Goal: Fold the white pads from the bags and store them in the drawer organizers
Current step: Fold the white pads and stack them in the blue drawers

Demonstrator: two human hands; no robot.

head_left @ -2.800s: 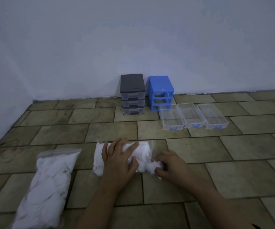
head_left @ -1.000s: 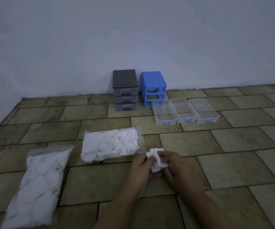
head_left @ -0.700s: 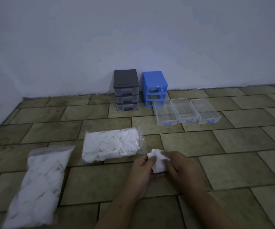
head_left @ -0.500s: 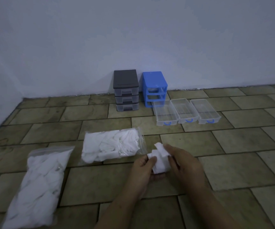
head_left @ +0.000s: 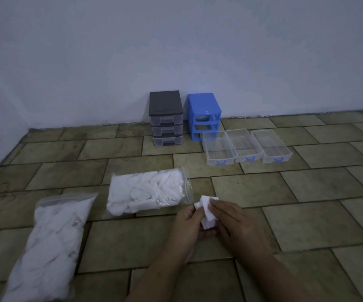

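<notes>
Since half a second back my right hand (head_left: 234, 223) has slid in over the white pad (head_left: 207, 214), fingers now laid across its right side and thumb tucked under, so less pad shows; my left hand (head_left: 190, 223) still pinches the pad's left edge with curled fingers. Pad sits up between both hands, just in front of the open mouth of the nearer bag (head_left: 147, 194), which hasn't moved. Second bag (head_left: 52, 243), full of pads, lies left of that bag and closer to me, its lower end cut off by the frame. Behind the nearer bag, against the wall: gray organizer (head_left: 166, 118) with three drawers in, blue organizer (head_left: 204, 115) just right of it with empty slots, and three clear drawers (head_left: 247, 147) in a row on the tile floor (head_left: 317, 192) by the blue one. Dim light; can't tell how many folds the pad has, and its lower part is hidden by my fingers.
</notes>
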